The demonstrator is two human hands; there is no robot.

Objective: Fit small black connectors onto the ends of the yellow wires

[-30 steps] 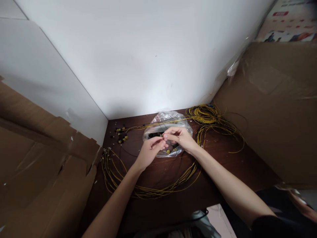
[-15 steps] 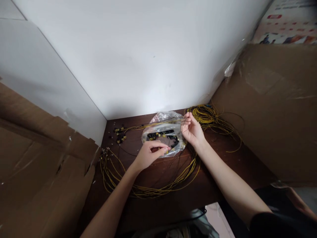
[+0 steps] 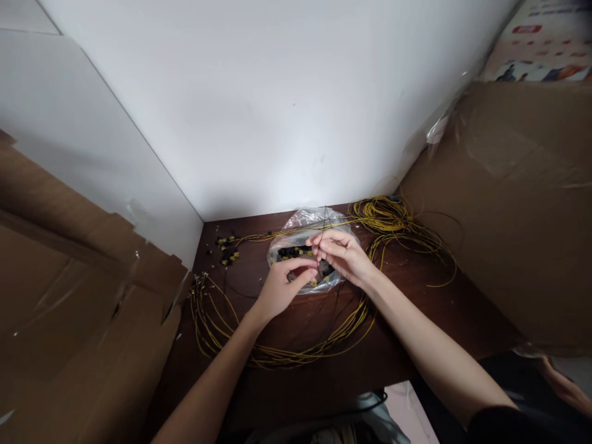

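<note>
Over a clear plastic bag (image 3: 309, 217), my two hands meet. My left hand (image 3: 284, 285) is closed in a pinch, with a thin dark wire (image 3: 324, 223) at its fingertips. My right hand (image 3: 346, 254) also pinches this wire, just above and to the right of the left fingertips. Small black and yellow connectors (image 3: 289, 251) lie in the bag, partly covered by my fingers. Behind the hands, a strand of yellow wires (image 3: 259, 236) runs across the bag to a cluster of black and yellow connectors (image 3: 227, 251) on the left.
A coil of yellow wire (image 3: 383, 216) lies at the back right of the dark brown table (image 3: 416, 308). Another loop of yellow wires (image 3: 296, 357) curves along the front. Cardboard boxes (image 3: 499, 246) flank the right side, and torn cardboard (image 3: 83, 296) the left. A white panel (image 3: 277, 111) stands behind.
My right hand has come left and slightly down, from the yellow wires' end to beside my left hand, and now pinches the dark wire. My left hand has stayed nearly in place.
</note>
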